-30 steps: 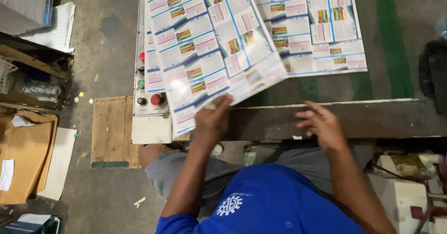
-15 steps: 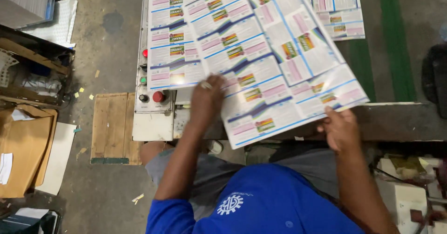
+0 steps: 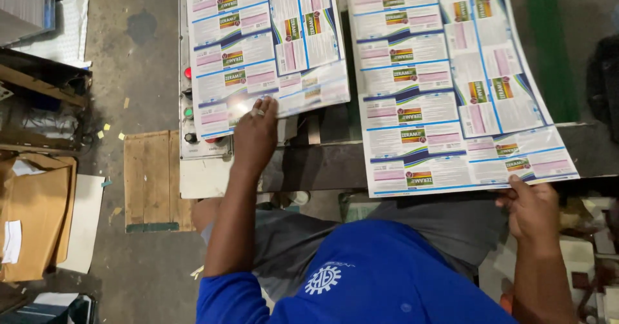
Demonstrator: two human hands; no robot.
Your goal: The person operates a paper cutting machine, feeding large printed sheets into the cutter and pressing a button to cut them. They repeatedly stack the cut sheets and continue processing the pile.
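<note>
two printed label sheets: one on the left (image 3: 264,47), one on the right (image 3: 445,85). two hands, left (image 3: 255,137) and right (image 3: 532,208). one wooden pallet (image 3: 155,179).

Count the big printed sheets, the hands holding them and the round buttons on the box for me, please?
Printed sheets: 2 (left sheet, right sheet)
Hands: 2 (left hand, right hand)
Round buttons showing: 3
Total: 7
</note>
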